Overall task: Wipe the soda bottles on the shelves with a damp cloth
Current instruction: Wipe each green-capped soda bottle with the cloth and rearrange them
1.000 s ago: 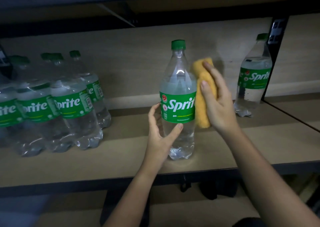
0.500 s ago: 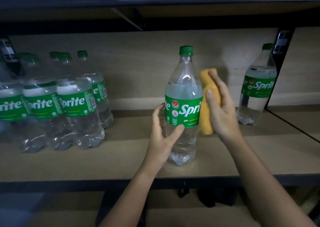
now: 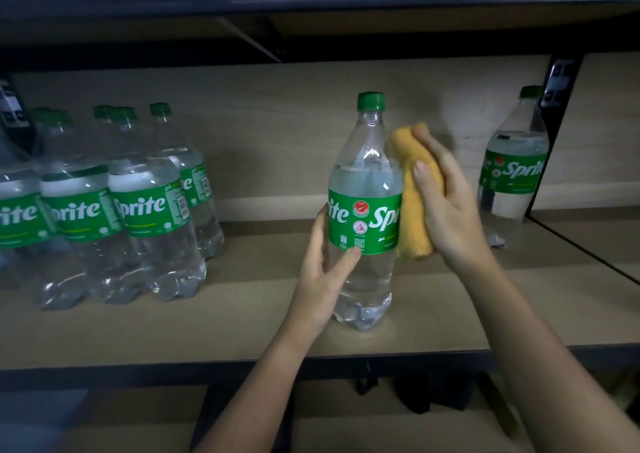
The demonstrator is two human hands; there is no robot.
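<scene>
My left hand [image 3: 320,272] wraps the lower body of the Sprite bottle [image 3: 363,217] that stands upright near the middle of the wooden shelf [image 3: 242,328], thumb tip resting on the bottom edge of its green label and the other fingers curled round the far side, mostly hidden behind the clear plastic. My right hand [image 3: 446,210] grips the folded yellow cloth [image 3: 410,207], fingers curled over its top and thumb pressing its front, and holds it flat against the right side of the bottle, from the shoulder down past the label. The bottle has a green cap, clear liquid up to about the top of the label, and the label faces me with its seam in view, so that I read the end of one logo and the start of the next. To the left, well apart, a cluster of the same bottles [image 3: 138,210] stands packed together, touching one another. To the right, near the dark upright post [image 3: 554,134], one more Sprite bottle [image 3: 512,182] stands alone. A lower shelf [image 3: 346,425] shows dimly beneath my forearms.
</scene>
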